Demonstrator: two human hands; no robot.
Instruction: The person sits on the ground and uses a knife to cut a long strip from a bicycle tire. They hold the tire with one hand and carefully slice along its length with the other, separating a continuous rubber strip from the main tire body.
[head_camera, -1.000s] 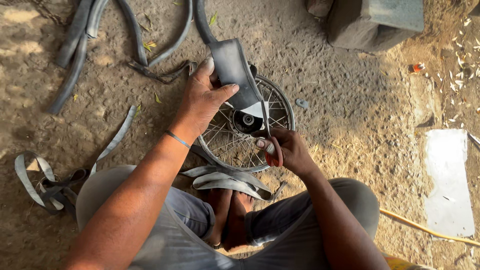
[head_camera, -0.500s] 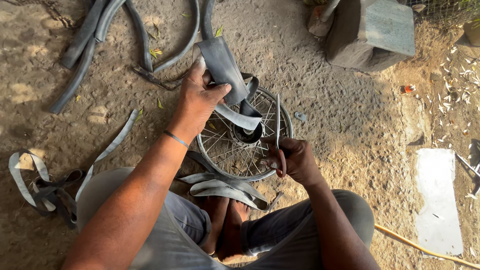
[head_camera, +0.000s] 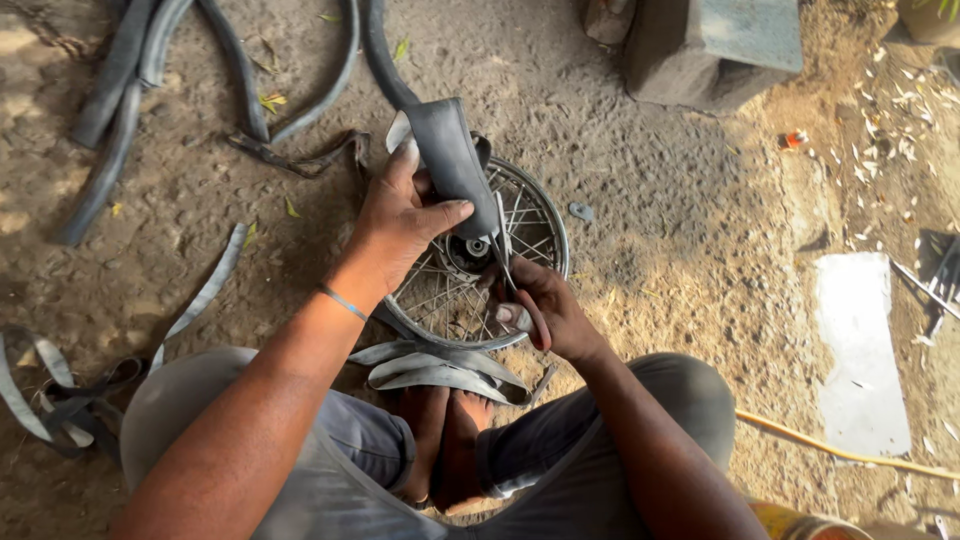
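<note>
My left hand grips a flat black rubber inner tube and holds it up over a spoked wheel rim that lies on the dirt. My right hand is closed on a pair of scissors whose blades meet the lower end of the tube. Cut rubber strips lie just in front of my crossed feet, between my knees.
Long black tube lengths lie at the top left. More strips sit by my left knee. A grey stone block stands at the top right. A white slab and a yellow stick lie at the right.
My right hand has come back up with the scissors to the tube's lower end. My left hand has turned the tube more upright.
</note>
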